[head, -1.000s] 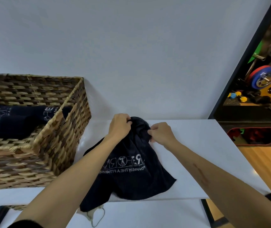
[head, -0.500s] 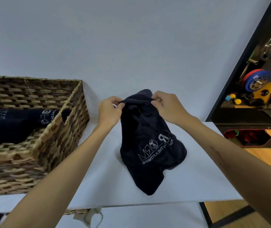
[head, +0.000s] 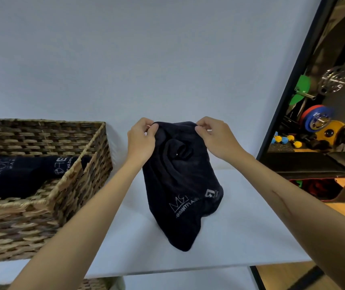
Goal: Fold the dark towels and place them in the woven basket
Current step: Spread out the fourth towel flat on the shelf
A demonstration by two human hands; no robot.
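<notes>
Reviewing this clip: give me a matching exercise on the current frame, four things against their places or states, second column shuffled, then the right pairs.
1. dark towel
2. woven basket
3. rolled towels
4. left hand

A. lying inside the basket
B. pinching the towel's top edge
C. hanging bunched from both hands over the white table
D. standing at the table's left

Pairs: 1-C, 2-D, 3-A, 4-B

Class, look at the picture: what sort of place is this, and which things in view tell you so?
Probably a gym or fitness studio. Coloured weight plates and a barbell end stand on the right, and dark towels printed with a fitness logo lie in the woven basket.
</notes>
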